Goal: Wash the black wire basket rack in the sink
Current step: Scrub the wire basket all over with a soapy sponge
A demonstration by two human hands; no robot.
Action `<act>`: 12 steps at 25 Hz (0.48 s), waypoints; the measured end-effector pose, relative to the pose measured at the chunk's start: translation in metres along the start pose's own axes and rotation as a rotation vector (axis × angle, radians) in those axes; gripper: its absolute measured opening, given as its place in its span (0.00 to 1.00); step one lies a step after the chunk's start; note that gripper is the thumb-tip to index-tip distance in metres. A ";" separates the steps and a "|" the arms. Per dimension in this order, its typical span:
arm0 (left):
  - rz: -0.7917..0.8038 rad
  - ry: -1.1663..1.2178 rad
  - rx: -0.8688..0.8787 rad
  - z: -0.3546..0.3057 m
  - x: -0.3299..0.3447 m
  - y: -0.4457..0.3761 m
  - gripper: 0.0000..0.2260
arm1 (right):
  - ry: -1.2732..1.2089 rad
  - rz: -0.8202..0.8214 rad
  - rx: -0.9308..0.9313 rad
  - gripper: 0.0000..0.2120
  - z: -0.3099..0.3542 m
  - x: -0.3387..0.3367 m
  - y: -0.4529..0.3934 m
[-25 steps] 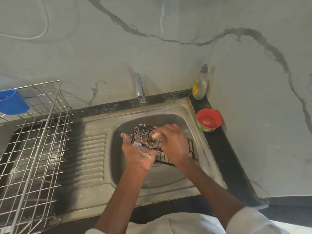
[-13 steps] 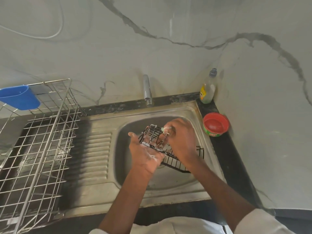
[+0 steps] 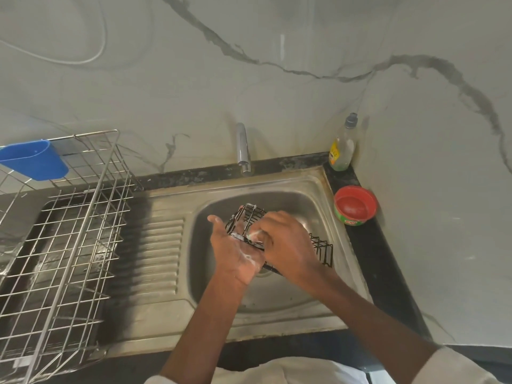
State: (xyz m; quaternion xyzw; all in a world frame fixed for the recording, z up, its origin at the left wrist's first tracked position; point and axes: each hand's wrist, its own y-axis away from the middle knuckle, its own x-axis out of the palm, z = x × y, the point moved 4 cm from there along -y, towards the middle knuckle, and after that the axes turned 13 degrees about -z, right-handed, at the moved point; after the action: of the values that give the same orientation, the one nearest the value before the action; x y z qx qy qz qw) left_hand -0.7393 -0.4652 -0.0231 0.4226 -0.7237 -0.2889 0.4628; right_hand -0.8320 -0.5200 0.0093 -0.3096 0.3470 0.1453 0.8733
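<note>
**Black wire basket rack held over the sink basin, soap on both hands**

The black wire basket rack sits above the basin of the steel sink, tilted, with its far end raised toward the tap and its low fence-like edge showing on your right side by the basin wall. White suds cling to its upper wires.

Your left hand is under the near-left part of the rack, palm up, with foam on the palm. Its fingers are straight and slightly spread; the rack rests against them rather than being wrapped by them, and the thumb points away toward the drainboard.

Your right hand lies over the top of the rack, back of the hand to the camera. Its fingers are curled down and pinch a small pale, soapy scrub pad against the wires, right where the two hands meet. The middle of the rack is hidden under this hand.

Behind the basin stands the chrome tap. In the right corner of the black counter stands a dish soap bottle, and near it a red tub. On the left, over the drainboard, a steel wire dish rack carries a blue plastic cup holder at its back edge.
</note>
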 end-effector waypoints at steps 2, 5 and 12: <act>-0.004 -0.026 0.012 0.003 0.000 -0.002 0.41 | 0.032 -0.087 0.144 0.12 -0.019 -0.003 -0.014; 0.024 -0.029 0.023 0.001 -0.007 -0.013 0.42 | 0.004 -0.059 0.180 0.13 -0.019 0.000 -0.019; 0.158 0.025 0.001 -0.022 -0.001 -0.010 0.42 | -0.094 -0.032 0.547 0.11 -0.056 -0.005 0.010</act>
State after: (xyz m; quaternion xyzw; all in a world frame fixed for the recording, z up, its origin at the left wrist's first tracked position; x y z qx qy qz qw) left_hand -0.7154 -0.4697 -0.0231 0.3681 -0.7491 -0.2457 0.4929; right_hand -0.8691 -0.5490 -0.0236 -0.0607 0.3277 0.0465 0.9417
